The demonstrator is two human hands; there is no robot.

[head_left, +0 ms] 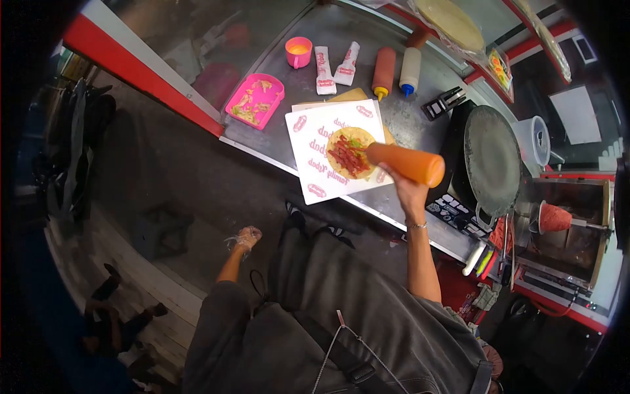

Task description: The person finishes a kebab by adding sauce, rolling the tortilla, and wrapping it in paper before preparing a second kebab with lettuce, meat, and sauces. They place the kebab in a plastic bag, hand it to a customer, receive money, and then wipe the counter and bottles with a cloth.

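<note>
My right hand point(408, 190) is wrapped round an orange squeeze bottle point(413, 164), held tilted with its nozzle end over a round flatbread point(336, 139). Strips of reddish-brown meat point(350, 157) and some green bits lie on the flatbread. Under it is a white printed paper sheet point(308, 164) on the metal counter. My left hand point(246, 239), in a thin clear plastic glove, hangs low in front of the counter, away from the food. Its fingers look curled in, and nothing shows in them.
On the counter stand a pink tray point(278, 98) with food scraps, an orange-filled pink cup point(298, 51), two wrapped rolls point(324, 71), a red sauce bottle point(384, 69) and a white one point(410, 65). A round griddle point(492, 161) and knife handles point(474, 259) are at the right.
</note>
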